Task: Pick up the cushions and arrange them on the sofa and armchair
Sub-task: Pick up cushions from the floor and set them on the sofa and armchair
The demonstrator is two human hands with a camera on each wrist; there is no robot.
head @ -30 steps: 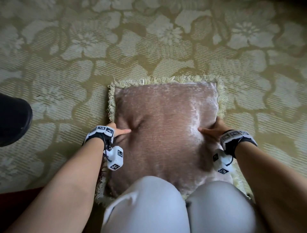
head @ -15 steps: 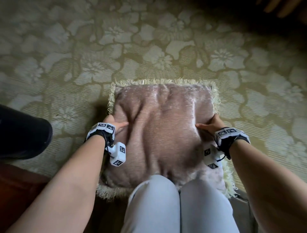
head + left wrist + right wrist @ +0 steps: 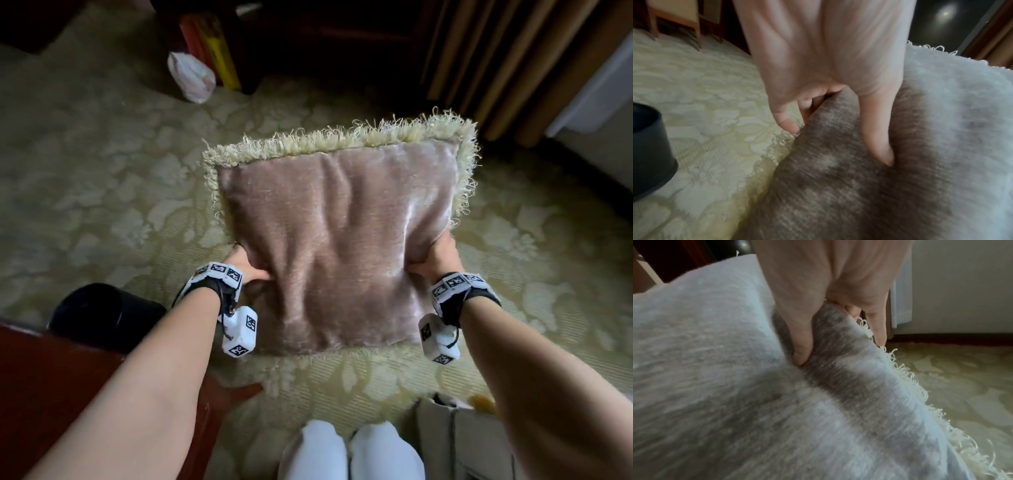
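A square pinkish-brown velvet cushion (image 3: 335,240) with a cream fringe is held up off the patterned carpet, in front of me. My left hand (image 3: 245,265) grips its left edge, thumb pressed into the top face and fingers underneath. The left wrist view shows that left hand (image 3: 838,123) pinching the cushion (image 3: 859,186) at its fringed seam. My right hand (image 3: 433,251) grips the right edge the same way. In the right wrist view the right hand (image 3: 838,331) has its thumb dug into the cushion (image 3: 735,386) and fingers behind the fringe. No sofa or armchair is in view.
A black round bin (image 3: 106,315) stands on the carpet at my left, beside dark red wooden furniture (image 3: 51,387). A white bag (image 3: 191,77) lies far ahead by dark furniture. Curtains (image 3: 496,58) hang at the far right. A cardboard box (image 3: 455,442) sits near my feet.
The cushion has been lifted off the carpet with both hands still gripping its sides. My view has risen and tilted forward, and the room beyond has come into sight.
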